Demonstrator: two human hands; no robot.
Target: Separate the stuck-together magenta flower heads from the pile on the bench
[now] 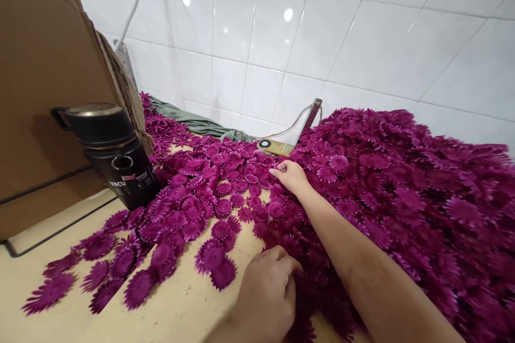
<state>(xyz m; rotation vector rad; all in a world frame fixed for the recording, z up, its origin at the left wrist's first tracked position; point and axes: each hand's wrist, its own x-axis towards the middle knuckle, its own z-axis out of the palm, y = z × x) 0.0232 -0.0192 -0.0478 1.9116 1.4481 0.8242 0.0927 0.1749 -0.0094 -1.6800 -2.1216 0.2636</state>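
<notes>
Magenta artificial flower heads with fringed petals lie scattered over the tan tabletop. A deep heap of the same flower heads rises along the right side. My right hand reaches to the middle of the spread at the heap's left edge, its thumb and fingers pinched together. Whatever sits in that pinch is too small to make out. Closer to me, my left hand is curled beside the dark flower heads at the heap's front. Its fingertips are turned away, so what they hold is hidden.
A black vacuum bottle stands at the left, before a cardboard box. A thin black rod lies near it. Green cloth, a yellowish flat device and an upright bracket sit by the tiled wall.
</notes>
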